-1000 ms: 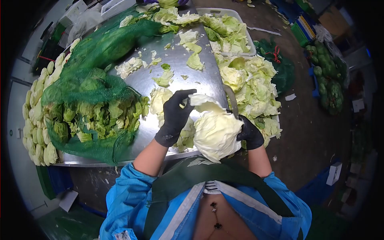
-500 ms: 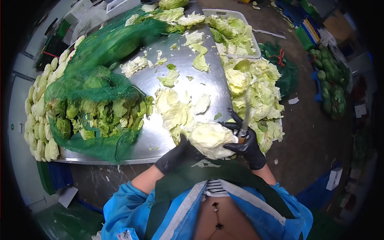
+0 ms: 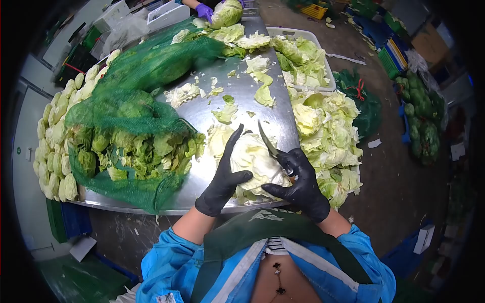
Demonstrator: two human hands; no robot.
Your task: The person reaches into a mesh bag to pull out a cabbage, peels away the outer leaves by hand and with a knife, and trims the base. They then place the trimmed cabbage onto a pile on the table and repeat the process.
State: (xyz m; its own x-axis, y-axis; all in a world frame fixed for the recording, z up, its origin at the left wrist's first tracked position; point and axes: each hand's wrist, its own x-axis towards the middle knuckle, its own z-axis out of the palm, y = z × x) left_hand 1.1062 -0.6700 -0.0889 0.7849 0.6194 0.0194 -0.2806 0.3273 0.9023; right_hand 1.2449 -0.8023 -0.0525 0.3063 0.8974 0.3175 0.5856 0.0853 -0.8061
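Observation:
A pale, stripped cabbage point(image 3: 256, 164) is held in front of me over the near edge of the metal table. My left hand point(image 3: 222, 177), in a black glove, grips its left side with the thumb across the front. My right hand point(image 3: 303, 188), also black-gloved, is closed round a knife point(image 3: 267, 140), its blade pointing up and left past the cabbage's upper right. That hand's thumb rests against the cabbage's lower right; most of the handle is hidden by the fingers. Loose pale leaves point(image 3: 218, 139) lie just behind the cabbage.
Green mesh netting point(image 3: 136, 108) with cabbages and leaves covers the table's left. Stripped cabbages point(image 3: 53, 146) are stacked beyond it. Trimmed leaves point(image 3: 326, 126) are heaped at right, beside a white crate point(image 3: 328, 83). At the far end, a co-worker's purple-gloved hand point(image 3: 204, 12) touches another cabbage point(image 3: 227, 14).
My left hand has come up round the cabbage's left side, and the cabbage is turned. The knife has swung leftward. A co-worker's purple-gloved hands have appeared at the far end.

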